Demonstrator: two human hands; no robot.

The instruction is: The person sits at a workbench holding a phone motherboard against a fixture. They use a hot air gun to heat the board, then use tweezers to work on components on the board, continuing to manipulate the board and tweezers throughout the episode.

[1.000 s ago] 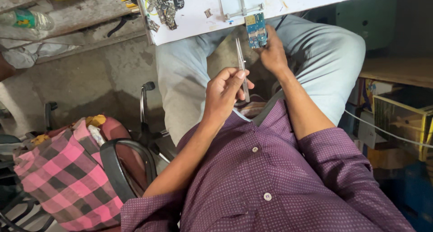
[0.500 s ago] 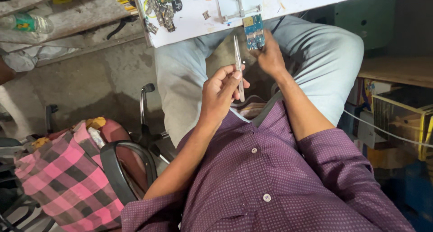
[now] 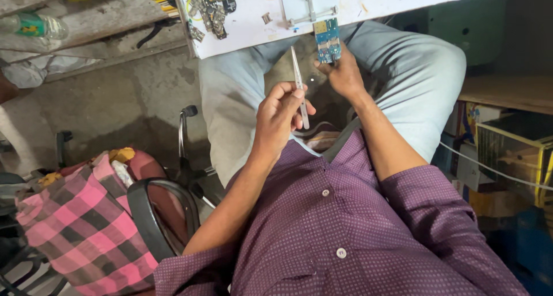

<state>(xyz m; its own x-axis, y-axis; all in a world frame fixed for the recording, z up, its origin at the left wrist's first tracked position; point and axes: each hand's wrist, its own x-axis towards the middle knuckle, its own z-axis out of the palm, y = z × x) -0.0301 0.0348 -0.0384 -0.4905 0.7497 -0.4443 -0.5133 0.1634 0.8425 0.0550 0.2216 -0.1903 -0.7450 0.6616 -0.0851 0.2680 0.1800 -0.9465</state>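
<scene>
Head view, from the left: a pink checked cloth (image 3: 63,227) lies over a chair (image 3: 164,215) beside the person's knees, and a plastic bottle (image 3: 34,26) rests on the steps at top left. The left hand (image 3: 279,120) is closed on metal tweezers (image 3: 299,88), pinched low on the shaft between thumb and fingers; they look light, stiff and smooth, so a hold near the middle should steady them best. Their long axis runs nearly upright in the picture, tips aimed away from the body toward the white table (image 3: 253,31), tilted slightly left. To the right, the right hand (image 3: 345,74) grips a small blue circuit board (image 3: 328,40) by its lower end, just below the table edge and over the lap. The board seems thin, rigid and fragile, best held by its edges; its long axis also points away from the person. Loose boards (image 3: 216,2) lie on the table above.
</scene>
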